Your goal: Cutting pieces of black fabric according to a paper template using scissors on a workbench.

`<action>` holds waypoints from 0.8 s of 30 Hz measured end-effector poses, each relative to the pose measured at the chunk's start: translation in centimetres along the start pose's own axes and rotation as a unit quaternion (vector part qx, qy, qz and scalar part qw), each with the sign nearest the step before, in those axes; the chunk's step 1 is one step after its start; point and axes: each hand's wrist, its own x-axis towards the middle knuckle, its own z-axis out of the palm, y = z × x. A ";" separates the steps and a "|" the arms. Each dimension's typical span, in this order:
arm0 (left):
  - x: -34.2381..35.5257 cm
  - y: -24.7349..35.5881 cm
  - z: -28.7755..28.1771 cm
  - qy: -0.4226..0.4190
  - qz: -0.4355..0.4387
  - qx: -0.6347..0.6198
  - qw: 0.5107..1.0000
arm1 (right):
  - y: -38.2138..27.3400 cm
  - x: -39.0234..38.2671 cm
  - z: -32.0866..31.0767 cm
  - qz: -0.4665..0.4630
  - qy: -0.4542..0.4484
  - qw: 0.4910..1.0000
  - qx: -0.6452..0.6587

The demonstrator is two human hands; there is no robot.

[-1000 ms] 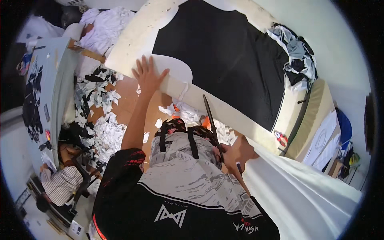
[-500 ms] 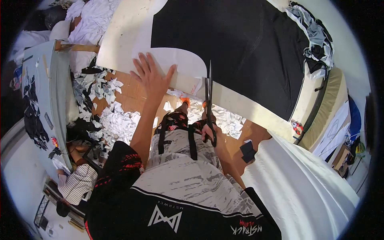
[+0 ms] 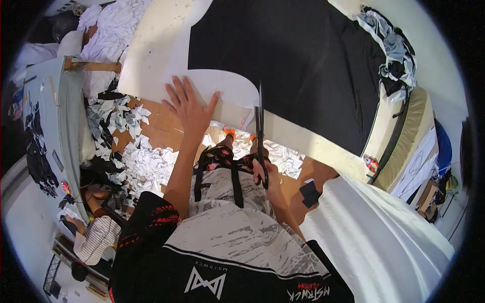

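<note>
Above a scrap-strewn floor [image 3: 160, 126], the left hand [image 3: 191, 110] spreads open at the cream table's [image 3: 303, 130] edge, right hand [image 3: 271, 175] gripping scissors [image 3: 259, 134].

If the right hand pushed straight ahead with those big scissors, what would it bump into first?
Probably the black cloth: the scissors in the right hand point toward it, tips near its edge by the white piece. I can't tell whether they touch.

Sheet [image 3: 232, 88]: under left hand [image 3: 192, 112]
Scissors [image 3: 259, 134]: in right hand [image 3: 271, 174]
Fabric [image 3: 298, 60]: on table [image 3: 323, 137], beyond right hand
Scraps [image 3: 146, 164]: on floor [image 3: 323, 170], left of left hand
</note>
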 end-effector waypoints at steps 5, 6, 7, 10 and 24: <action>0.4 -0.3 0.1 0.024 0.001 -0.013 1.000 | -1.2 0.0 -1.8 0.027 0.008 0.996 -0.080; 0.4 -0.2 0.0 0.022 0.001 -0.022 1.000 | -1.3 -0.2 -2.6 0.035 0.006 0.994 -0.105; 0.4 -0.1 0.0 0.020 0.000 -0.030 0.999 | -0.8 0.2 -3.4 0.013 0.019 0.993 -0.112; 0.6 -0.6 -0.1 0.018 -0.003 -0.040 0.999 | -2.4 0.1 -4.7 0.035 0.007 0.985 -0.169; -1.7 6.2 -1.3 -0.020 -0.096 -0.077 0.992 | -6.9 0.5 -8.2 0.054 -0.071 0.944 -0.318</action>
